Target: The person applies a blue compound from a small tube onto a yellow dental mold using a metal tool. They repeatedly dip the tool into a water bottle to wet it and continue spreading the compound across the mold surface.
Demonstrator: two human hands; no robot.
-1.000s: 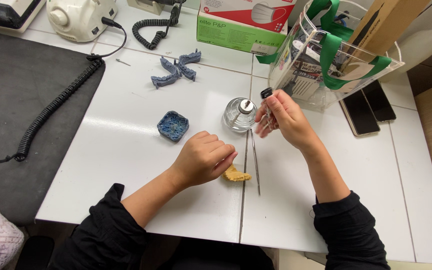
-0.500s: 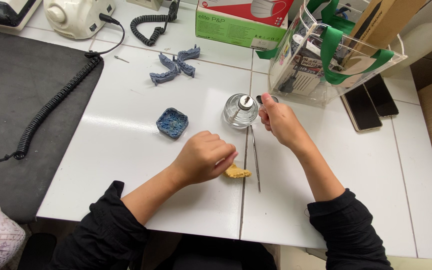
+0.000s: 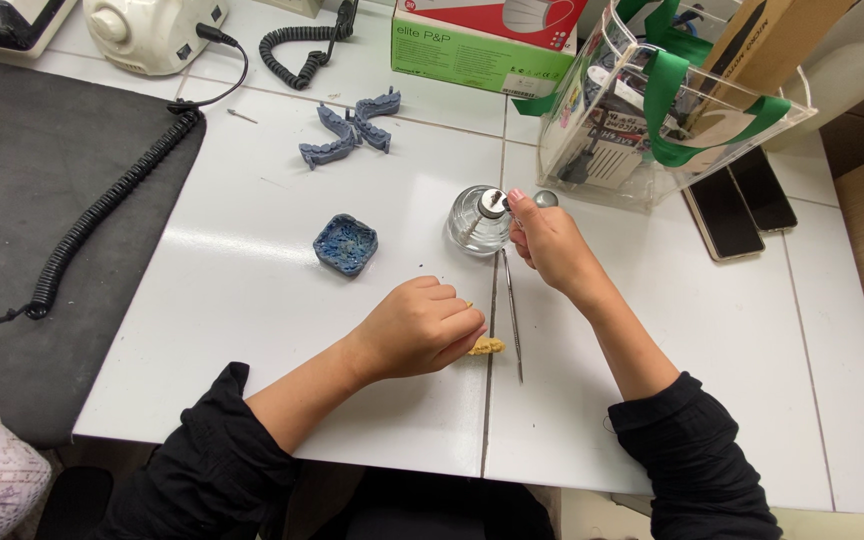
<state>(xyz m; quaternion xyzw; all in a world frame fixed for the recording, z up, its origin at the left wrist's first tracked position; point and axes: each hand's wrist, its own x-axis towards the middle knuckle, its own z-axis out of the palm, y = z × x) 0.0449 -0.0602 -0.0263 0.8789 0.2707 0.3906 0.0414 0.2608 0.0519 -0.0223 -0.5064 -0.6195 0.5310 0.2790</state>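
Note:
My left hand [image 3: 417, 325] rests on the white table [image 3: 232, 330], its fingers closed on a small yellow waxy piece [image 3: 487, 347] pressed to the surface. My right hand [image 3: 550, 245] is closed in a fist around a small dark item that looks like a lighter and is mostly hidden. Its fingertips sit right at the metal wick holder of a round glass spirit burner [image 3: 474, 225]. A thin metal hand instrument [image 3: 512, 320] lies on the table between my hands. A small round metal cap [image 3: 546, 198] sits just right of the burner.
A blue square dish [image 3: 345, 244] and blue dental arch models [image 3: 352, 128] lie to the left. A clear bag with green handles [image 3: 652, 110], a green box [image 3: 472, 60] and two phones [image 3: 742, 205] stand behind. A coiled cable [image 3: 102, 210] crosses a dark mat [image 3: 32, 180].
My right hand has moved in closer to the burner's wick. The dark tip seen above its fingers a second ago is now tucked against the burner. The left hand has stayed put.

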